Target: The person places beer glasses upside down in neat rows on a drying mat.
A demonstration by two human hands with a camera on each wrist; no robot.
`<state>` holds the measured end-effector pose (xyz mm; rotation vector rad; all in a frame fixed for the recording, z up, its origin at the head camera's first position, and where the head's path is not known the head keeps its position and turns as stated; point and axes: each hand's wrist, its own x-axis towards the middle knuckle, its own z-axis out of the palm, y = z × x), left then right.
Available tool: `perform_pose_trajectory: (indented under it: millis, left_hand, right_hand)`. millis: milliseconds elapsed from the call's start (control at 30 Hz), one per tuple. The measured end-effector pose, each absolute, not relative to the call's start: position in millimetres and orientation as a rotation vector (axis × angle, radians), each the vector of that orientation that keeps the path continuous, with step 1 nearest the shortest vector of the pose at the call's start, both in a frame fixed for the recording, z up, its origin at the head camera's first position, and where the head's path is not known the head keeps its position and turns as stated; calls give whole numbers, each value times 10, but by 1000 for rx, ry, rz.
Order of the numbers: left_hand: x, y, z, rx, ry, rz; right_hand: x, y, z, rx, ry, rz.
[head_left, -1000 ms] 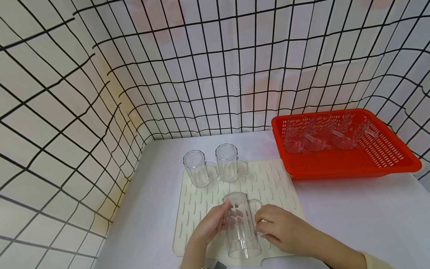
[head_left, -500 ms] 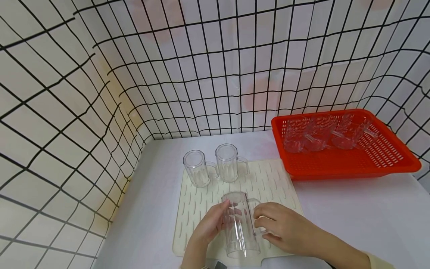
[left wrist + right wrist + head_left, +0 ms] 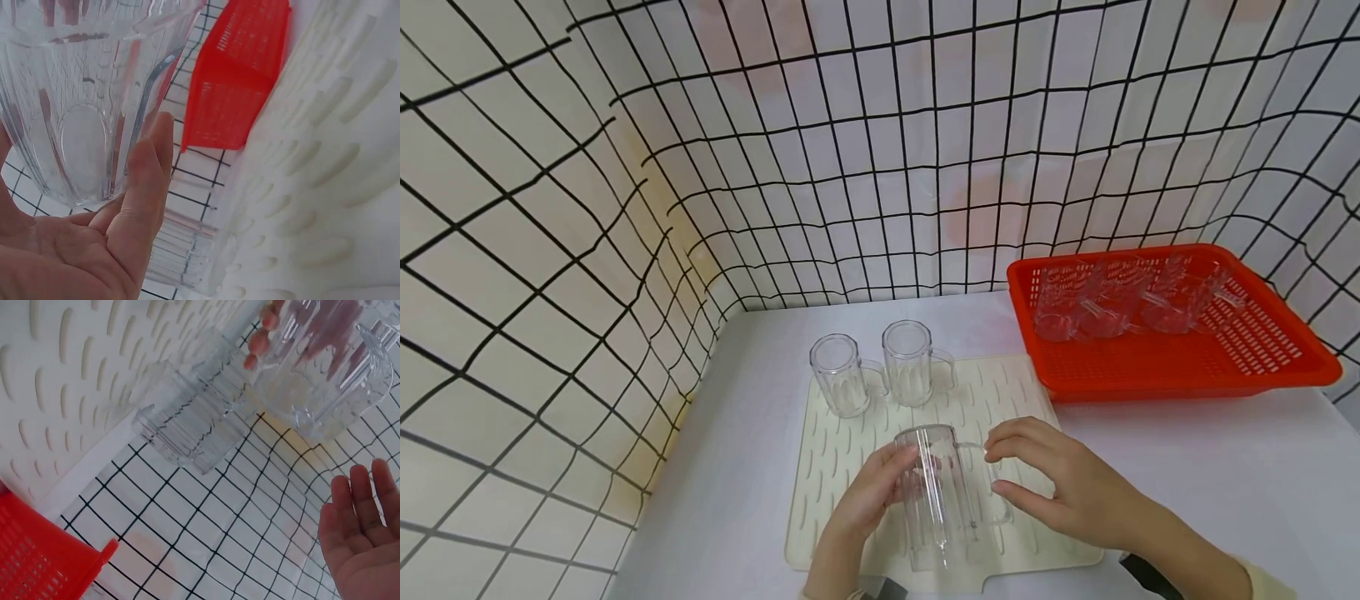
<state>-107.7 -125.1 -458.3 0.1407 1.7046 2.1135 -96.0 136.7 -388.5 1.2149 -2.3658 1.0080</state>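
My left hand [image 3: 874,490] grips a clear mug [image 3: 942,510] near its rim end, fingers on one side and thumb on the other. In the left wrist view, that hand's fingers [image 3: 140,194] wrap around the mug's faceted wall [image 3: 81,137]. The mug is tilted above the cream ridged mat [image 3: 820,517], its handle [image 3: 1000,500] pointing right. Beside the handle is my right hand [image 3: 1067,483], thumb and fingers spread apart. The right wrist view shows the right fingers [image 3: 362,494] extended, holding nothing; contact with the handle cannot be told.
Two clear mugs [image 3: 842,379] [image 3: 910,367] stand upright at the mat's far left edge, handles rightward. A red plastic basket [image 3: 1150,387] at the back right holds several clear mugs [image 3: 1101,312]. Black wire grid panels [image 3: 955,167] rise behind and to the left of the white table [image 3: 722,467].
My right hand has come off the handle and shifted right and slightly up, its fingers spreading. The left hand still holds the mug, which has turned slightly so its handle shows more.
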Motion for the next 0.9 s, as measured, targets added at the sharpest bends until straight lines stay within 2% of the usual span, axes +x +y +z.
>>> perform_pose_trajectory:
  millis: [467, 900]
  left_hand:
    - [-1063, -1210, -4374, 391, 1825, 2105]
    - [-1020, -1181, -4268, 564, 1842, 2135]
  right_hand:
    - [-955, 1293, -3973, 894, -2567, 1324]
    - [-949, 1282, -4096, 953, -2511, 1700]
